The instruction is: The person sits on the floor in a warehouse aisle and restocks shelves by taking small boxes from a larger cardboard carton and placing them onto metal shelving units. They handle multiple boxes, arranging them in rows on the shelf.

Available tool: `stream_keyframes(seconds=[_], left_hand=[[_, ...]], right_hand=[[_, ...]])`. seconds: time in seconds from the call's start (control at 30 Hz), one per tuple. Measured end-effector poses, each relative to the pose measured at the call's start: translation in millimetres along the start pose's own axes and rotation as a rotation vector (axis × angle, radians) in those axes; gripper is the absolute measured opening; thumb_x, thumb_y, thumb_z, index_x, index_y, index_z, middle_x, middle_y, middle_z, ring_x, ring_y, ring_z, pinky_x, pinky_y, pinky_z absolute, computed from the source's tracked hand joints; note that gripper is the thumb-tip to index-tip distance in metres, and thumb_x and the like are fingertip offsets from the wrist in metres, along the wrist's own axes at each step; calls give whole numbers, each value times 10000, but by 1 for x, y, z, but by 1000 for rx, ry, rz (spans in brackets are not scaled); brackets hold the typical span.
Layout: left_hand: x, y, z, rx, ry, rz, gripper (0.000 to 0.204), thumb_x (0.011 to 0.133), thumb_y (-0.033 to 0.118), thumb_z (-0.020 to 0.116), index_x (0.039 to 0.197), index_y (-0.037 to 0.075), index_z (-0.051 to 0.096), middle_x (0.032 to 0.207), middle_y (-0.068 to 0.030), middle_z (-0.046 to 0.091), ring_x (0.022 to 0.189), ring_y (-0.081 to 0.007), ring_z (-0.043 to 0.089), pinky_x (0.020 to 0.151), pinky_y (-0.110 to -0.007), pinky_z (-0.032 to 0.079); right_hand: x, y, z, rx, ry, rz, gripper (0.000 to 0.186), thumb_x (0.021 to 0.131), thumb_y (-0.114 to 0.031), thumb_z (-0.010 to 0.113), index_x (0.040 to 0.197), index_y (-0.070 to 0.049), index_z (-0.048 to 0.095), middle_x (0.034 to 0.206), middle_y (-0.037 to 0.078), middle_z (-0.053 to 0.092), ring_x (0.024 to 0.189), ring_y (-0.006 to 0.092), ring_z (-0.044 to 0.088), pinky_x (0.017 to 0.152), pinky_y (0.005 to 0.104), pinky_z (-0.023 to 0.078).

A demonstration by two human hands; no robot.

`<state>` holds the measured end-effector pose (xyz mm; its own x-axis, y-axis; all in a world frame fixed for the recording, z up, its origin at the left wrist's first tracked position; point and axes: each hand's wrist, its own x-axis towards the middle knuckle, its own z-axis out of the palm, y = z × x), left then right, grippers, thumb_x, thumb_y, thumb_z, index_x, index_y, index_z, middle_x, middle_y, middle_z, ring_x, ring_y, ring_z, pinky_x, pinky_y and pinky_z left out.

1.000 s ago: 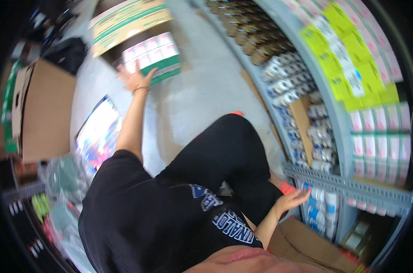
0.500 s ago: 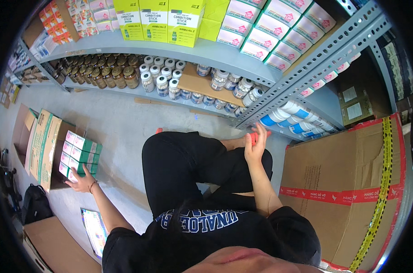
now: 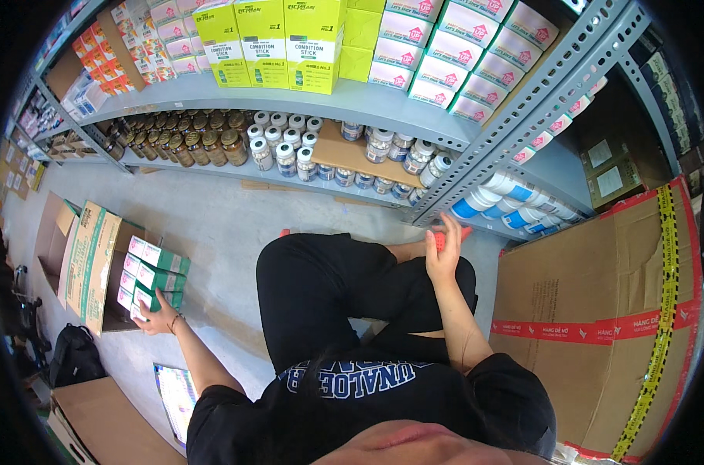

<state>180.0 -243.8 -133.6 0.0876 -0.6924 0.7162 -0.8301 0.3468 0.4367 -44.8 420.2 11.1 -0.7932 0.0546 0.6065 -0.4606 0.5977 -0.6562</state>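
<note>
My left hand (image 3: 160, 317) grips the lower part of a stack of small white-and-green boxes (image 3: 158, 260) with pink markings, at the mouth of an open carton (image 3: 94, 260) on the floor at left. My right hand (image 3: 443, 256) is raised by my bent right knee, fingers loosely extended and apart with nothing visible in them. Behind it are my bare foot and a coral-red sandal (image 3: 462, 235), partly hidden. My crossed legs (image 3: 305, 287) in black trousers fill the middle.
Metal shelving (image 3: 389, 107) ahead holds yellow-green boxes, pink-and-white boxes, jars and bottles. A large taped cardboard piece (image 3: 569, 287) stands at right. Another carton (image 3: 111, 418), a black backpack (image 3: 77, 356) and a colourful shiny sheet (image 3: 173, 395) lie at lower left.
The view has turned from my left side toward the shelves. My left hand has gone from spread fingers to gripping the box stack. My right hand has risen beside my knee.
</note>
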Motion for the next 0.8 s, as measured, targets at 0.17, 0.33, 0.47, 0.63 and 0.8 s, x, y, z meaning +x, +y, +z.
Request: stream_keyframes(seconds=[0.17, 0.33, 0.47, 0.63, 0.8], left_hand=[[1, -27, -31, -51, 66, 185, 565, 745, 520, 846, 1181, 186, 713, 1442, -183, 486, 1346, -361, 457, 1080, -544, 343], [-21, -32, -97, -140, -116, 301, 497, 737, 339, 842, 1184, 175, 701, 1447, -145, 487, 1354, -356, 449, 1102, -541, 328], [-15, 15, -174, -363, -383, 456, 475, 727, 176, 816, 1179, 123, 680, 1475, -169, 451, 1379, -375, 411, 1118, -528, 340], [32, 140, -250, -686, -524, 682, 468, 686, 158, 777, 1133, 85, 659, 1468, -211, 453, 1365, -405, 427, 1125, -526, 331], [62, 302, -292, -1085, -391, 961, 535, 658, 270, 815, 1141, 98, 660, 1443, -254, 456, 1340, -439, 452, 1106, -526, 370]], right_hand=[[2, 4, 2, -81, 19, -115, 453, 889, -80, 717, 1313, 0, 581, 1314, 189, 578, 923, 243, 632, 900, 370, 512], [4, -5, 0, 12, -46, -73, 431, 851, -59, 752, 1254, 3, 613, 1282, 184, 601, 881, 247, 644, 854, 361, 527], [-4, -33, 9, 125, -197, -71, 403, 823, -88, 796, 1191, -4, 651, 1251, 176, 616, 903, 257, 658, 840, 364, 533], [10, -128, 38, 398, -471, -242, 564, 778, -261, 871, 1257, -60, 651, 1287, 173, 581, 1127, 334, 607, 967, 416, 502], [76, -238, 24, 361, -418, -643, 858, 755, -406, 859, 1493, -179, 485, 1506, 254, 379, 1277, 434, 496, 1041, 477, 463]])
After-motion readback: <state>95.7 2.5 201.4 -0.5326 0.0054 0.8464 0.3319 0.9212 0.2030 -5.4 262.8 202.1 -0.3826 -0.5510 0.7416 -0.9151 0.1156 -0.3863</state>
